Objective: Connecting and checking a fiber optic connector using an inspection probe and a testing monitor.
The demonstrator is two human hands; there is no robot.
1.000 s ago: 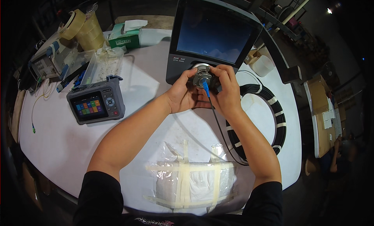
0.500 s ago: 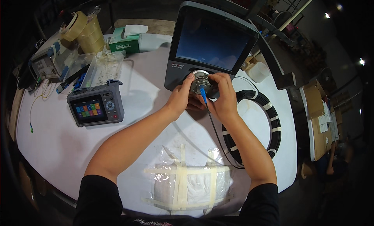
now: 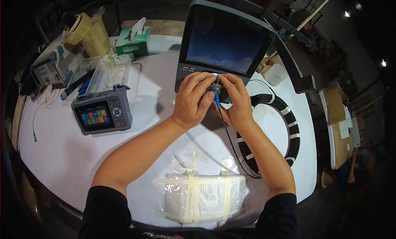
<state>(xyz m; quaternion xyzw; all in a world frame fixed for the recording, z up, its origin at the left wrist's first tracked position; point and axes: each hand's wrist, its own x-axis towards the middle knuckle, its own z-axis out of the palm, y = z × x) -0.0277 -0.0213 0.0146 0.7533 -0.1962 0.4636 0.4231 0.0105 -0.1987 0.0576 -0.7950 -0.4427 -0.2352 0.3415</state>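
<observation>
A blue fibre-optic connector [image 3: 217,99] on a black cable [image 3: 228,130] sits in the metal connector holder [image 3: 216,85] at the front of a dark grey screen unit [image 3: 225,41]. My left hand [image 3: 192,101] is closed on the holder from the left, fingertips over its top and the thumb beside the connector. From the right, my right hand [image 3: 237,99] grips the holder with bent fingers; its thumb is mostly hidden near the connector. Both hands cover much of the holder.
A coil of black cable [image 3: 293,130] lies right of my forearm. To the left stand a handheld tester [image 3: 102,111], a clear tray [image 3: 111,74], tape rolls [image 3: 97,35] and a tissue box [image 3: 133,43]. A taped pad [image 3: 214,197] lies in front of me.
My left hand has gone from the holder's left side to curl over its top, its thumb now by the blue connector. My right fingers have shifted slightly inward. The tissue now stands up.
</observation>
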